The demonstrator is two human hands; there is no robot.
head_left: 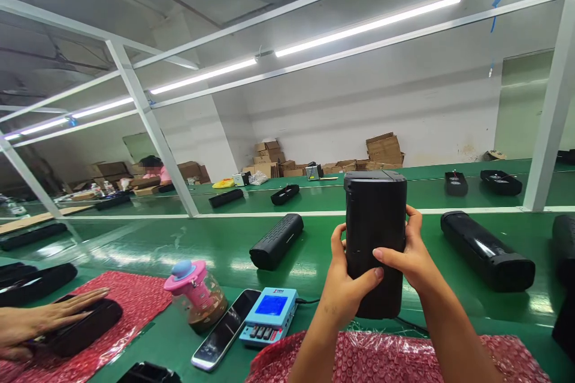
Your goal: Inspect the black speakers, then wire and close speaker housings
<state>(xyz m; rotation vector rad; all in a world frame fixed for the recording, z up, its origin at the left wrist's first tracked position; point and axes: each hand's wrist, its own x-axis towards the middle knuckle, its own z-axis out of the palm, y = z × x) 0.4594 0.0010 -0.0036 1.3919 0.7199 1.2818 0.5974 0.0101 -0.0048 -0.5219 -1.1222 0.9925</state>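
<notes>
I hold a tall black casing [375, 233] upright in front of me with both hands. My left hand [345, 287] wraps its lower left side, thumb across the front. My right hand [411, 254] grips the right side, thumb also on the front. The casing hangs above a sheet of red bubble wrap [390, 359] at the near edge of the green belt [323, 251].
A blue tester [269, 314], a phone [224, 329] and a pink-lidded jar [195, 293] lie to the left. Several black casings rest on the belt, such as one [276, 240] and another [487, 249]. A co-worker's hand [49, 317] presses a casing on red wrap at far left. Cardboard boxes [384, 151] stand behind.
</notes>
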